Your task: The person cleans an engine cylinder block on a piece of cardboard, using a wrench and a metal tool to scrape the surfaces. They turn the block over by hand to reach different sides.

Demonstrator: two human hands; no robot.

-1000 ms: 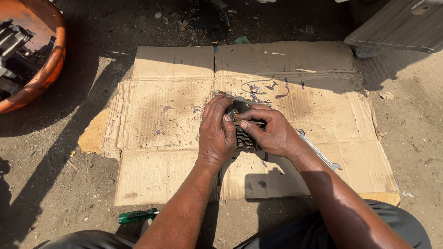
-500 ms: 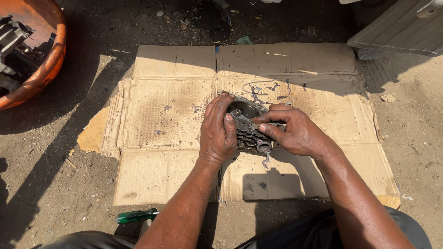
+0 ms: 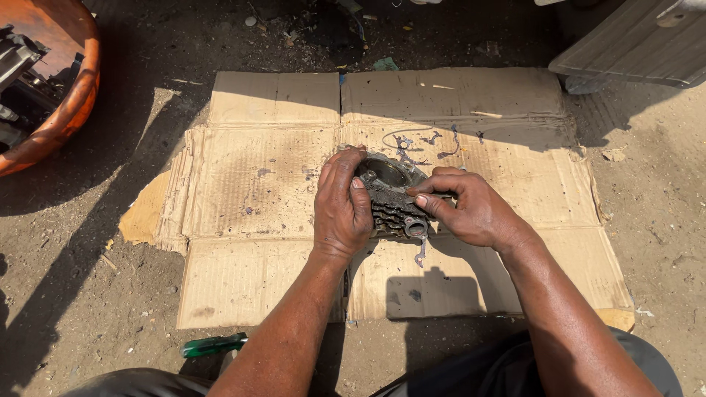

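Note:
A dirty, finned metal engine cylinder part (image 3: pixel 391 197) rests on a flattened cardboard sheet (image 3: pixel 257 184) laid on the ground. My left hand (image 3: pixel 342 206) grips its left side, fingers curled over the round bore at the top. My right hand (image 3: pixel 471 209) holds the right side, thumb and forefinger pinching at the rim. A thin torn gasket strip (image 3: pixel 421 254) hangs down from the part's lower edge.
An orange tub (image 3: pixel 51 95) with metal engine parts sits at the upper left. A green-handled screwdriver (image 3: pixel 215 344) lies on the dirt near my knee. Gasket scraps (image 3: pixel 430 138) lie on the cardboard behind the part. A grey ribbed panel (image 3: pixel 632 48) is at the upper right.
My right hand has shifted from over the part to its right side, uncovering the round bore. A gasket strip now dangles below the part. My left hand stays in place.

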